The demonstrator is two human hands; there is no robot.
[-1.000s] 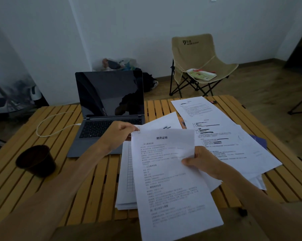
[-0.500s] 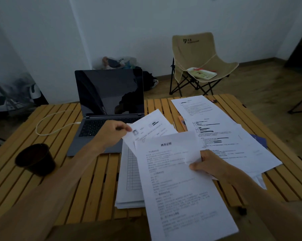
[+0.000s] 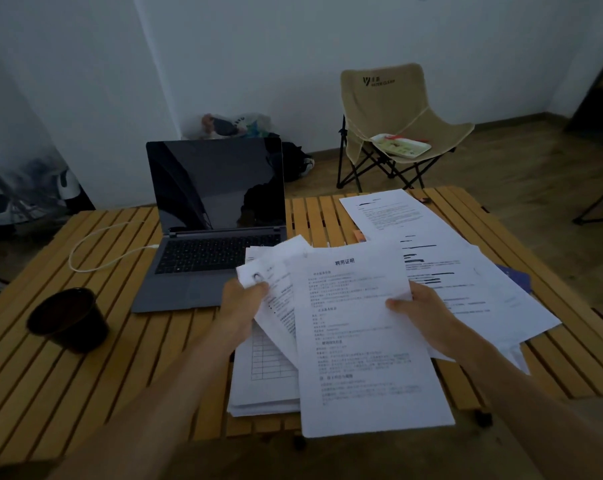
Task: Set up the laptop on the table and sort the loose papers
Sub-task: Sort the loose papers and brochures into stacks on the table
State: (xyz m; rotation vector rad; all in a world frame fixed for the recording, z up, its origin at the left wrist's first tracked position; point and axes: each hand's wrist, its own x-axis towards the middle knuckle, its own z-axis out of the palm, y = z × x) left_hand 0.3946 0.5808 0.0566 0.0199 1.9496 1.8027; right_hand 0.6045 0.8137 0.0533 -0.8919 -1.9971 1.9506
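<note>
Two sheets held over the tabletop's near edge

Right hand (image 3: pixel 418 315) pinches the front sheet (image 3: pixel 362 341), long axis toward the laptop (image 3: pixel 210 223); left hand (image 3: pixel 242 299) pinches the photo sheet (image 3: pixel 276 289) just left; the stack (image 3: pixel 262 382) lies below, nearer the left grip

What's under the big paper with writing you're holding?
Under the top sheet: a photo page, then a stack showing a printed grid, on the table. Their covered parts stay hidden.

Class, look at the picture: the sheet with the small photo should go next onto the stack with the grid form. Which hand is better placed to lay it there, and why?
The left hand. It already pinches the photo sheet, directly above the grid-form stack. The right hand is busy holding the titled sheet.
</note>
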